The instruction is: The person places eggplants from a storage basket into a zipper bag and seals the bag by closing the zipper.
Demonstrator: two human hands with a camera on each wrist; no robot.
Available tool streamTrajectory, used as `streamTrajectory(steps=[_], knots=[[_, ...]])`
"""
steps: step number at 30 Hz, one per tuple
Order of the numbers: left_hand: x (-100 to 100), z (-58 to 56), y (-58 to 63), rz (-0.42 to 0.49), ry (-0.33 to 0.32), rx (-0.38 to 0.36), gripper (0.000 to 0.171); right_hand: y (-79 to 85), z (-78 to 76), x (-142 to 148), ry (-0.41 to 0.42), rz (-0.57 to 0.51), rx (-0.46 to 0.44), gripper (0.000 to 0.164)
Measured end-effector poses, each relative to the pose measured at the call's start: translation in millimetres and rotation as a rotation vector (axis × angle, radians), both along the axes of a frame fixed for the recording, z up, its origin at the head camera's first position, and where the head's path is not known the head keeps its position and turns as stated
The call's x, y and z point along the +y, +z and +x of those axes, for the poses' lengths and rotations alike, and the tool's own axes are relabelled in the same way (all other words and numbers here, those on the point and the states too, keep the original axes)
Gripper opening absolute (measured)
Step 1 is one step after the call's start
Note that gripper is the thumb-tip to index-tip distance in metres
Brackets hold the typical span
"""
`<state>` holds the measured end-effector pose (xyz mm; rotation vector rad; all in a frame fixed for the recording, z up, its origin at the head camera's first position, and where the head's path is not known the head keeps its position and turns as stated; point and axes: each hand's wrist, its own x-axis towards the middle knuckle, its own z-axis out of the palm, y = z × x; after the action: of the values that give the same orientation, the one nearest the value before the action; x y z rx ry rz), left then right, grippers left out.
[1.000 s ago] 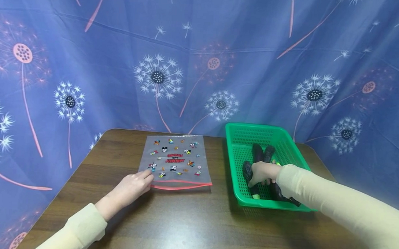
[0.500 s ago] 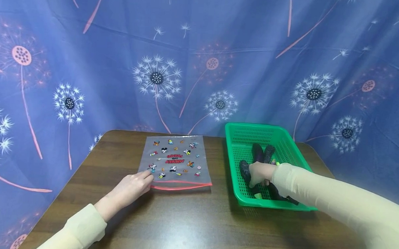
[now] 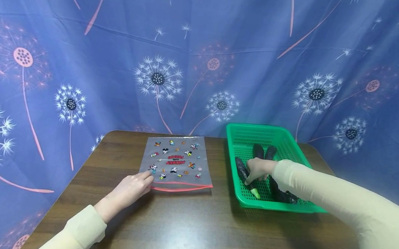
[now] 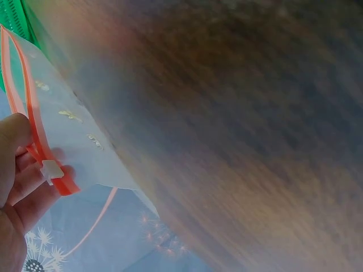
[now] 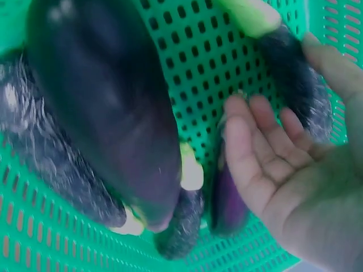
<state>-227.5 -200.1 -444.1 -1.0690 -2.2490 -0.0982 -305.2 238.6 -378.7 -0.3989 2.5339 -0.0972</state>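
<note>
My left hand (image 3: 131, 188) pinches the near left corner of a clear slider zip bag (image 3: 187, 181). Cartoon figures cover the bag, and its red zip edge (image 4: 34, 107) gapes apart; a white slider (image 4: 51, 170) sits by my fingers. Down in a green basket (image 3: 232, 169), my right hand (image 3: 260, 168) has its thumb over a long, dark, bumpy vegetable (image 5: 286, 65) with a pale green end. Its other fingers are loosely bent beside that vegetable, with a gap showing between. A big glossy eggplant (image 5: 102, 102) lies opposite the hand, a slimmer purple eggplant (image 5: 227, 201) near the fingertips.
More dark bumpy vegetables (image 5: 62, 164) with pale ends lie around the eggplants. The basket's perforated walls rise around my right hand. Both bag and basket stand on a brown wooden table (image 3: 182, 226), with a blue dandelion-print curtain (image 3: 194, 76) behind.
In the basket, the bumpy vegetable by my right thumb has shifted to the left wall, its pale end showing more. The right hand has moved slightly; my left hand stays on the bag.
</note>
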Motion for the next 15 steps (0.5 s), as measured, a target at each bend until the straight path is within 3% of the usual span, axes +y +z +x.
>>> streamTrajectory(steps=[10,15], knots=[[-1.0,0.3,-0.4,0.002,0.010,0.007,0.020,-8.2,0.6,-3.2,-0.272,-0.311,-0.070,0.050],[-2.1,0.1,-0.1,0.005,0.018,0.005,0.021,-0.6,-1.6,0.9,-0.306,-0.374,-0.111,0.060]])
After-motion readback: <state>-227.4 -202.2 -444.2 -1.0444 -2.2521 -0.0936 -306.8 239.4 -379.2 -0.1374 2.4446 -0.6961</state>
